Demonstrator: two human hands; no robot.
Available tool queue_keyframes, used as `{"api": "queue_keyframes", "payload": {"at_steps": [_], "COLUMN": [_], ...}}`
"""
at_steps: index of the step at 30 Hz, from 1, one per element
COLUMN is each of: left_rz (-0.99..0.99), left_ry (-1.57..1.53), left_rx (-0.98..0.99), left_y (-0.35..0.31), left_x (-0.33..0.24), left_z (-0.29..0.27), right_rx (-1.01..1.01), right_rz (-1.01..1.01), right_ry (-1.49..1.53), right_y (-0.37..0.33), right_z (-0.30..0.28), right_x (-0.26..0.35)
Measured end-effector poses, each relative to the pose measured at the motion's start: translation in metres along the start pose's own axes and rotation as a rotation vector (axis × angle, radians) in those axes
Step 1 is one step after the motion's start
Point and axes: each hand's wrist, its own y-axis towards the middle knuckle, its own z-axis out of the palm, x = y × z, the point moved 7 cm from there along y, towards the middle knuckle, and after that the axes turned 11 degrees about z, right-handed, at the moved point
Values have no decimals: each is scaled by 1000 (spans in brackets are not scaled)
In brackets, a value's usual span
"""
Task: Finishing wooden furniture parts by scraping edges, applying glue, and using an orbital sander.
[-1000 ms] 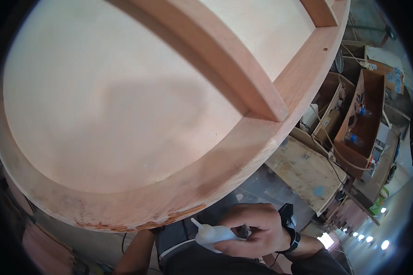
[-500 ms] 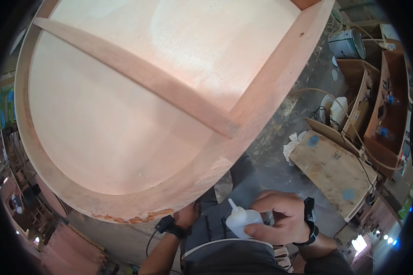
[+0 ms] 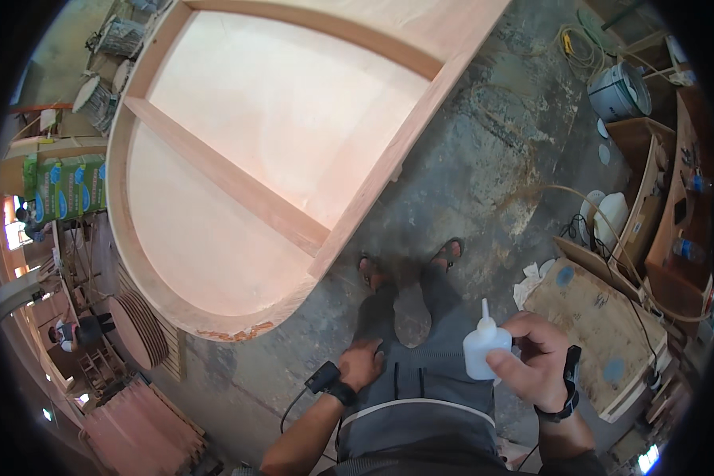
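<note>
My right hand point(image 3: 538, 365) is closed round a small white squeeze bottle point(image 3: 484, 354), thumb across its front, its thin nozzle pointing up. My left hand point(image 3: 362, 365) is at my dark trousers, beside the thigh, with nothing visible in it; its fingers show only in part and look loosely apart. Ahead and to the left lies a large wooden frame point(image 3: 342, 252) with a rounded end, pale panels point(image 3: 214, 238) and cross ribs point(image 3: 230, 176). A rough orange-brown patch point(image 3: 232, 335) marks its curved near edge. Neither hand touches the frame.
On the right are a worn board point(image 3: 591, 325), open wooden boxes point(image 3: 678, 230) and a white bucket point(image 3: 619, 91). A hose point(image 3: 587, 193) runs across there. At left stand round wooden discs point(image 3: 137, 329) and stacked reddish boards point(image 3: 139, 432). Another person point(image 3: 79, 332) is far left.
My right hand has moved right and slightly up with the bottle, now held more upright. My left hand is farther right. The view has shifted back from the frame, showing my feet.
</note>
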Motion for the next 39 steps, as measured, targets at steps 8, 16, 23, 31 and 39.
{"api": "queue_keyframes", "payload": {"at_steps": [8, 16, 23, 31, 39], "left_rz": [73, 86, -114, 250, 390], "left_ry": [21, -64, -50, 182, 40], "left_rx": [23, -58, 153, 206, 302], "left_y": [24, 68, 171, 271, 374], "left_x": [-68, -56, 28, -149, -243], "left_z": [-42, -43, -15, -46, -29], "right_rx": [-278, -597, -931, -1432, -1651], "right_rz": [152, 194, 24, -43, -105], "right_ry": [167, -115, -15, -13, -105], "right_y": [-26, -93, -158, -249, -250], "right_z": [-76, -149, -234, -376, -509], "right_x": [-49, -69, -38, -4, 37]}}
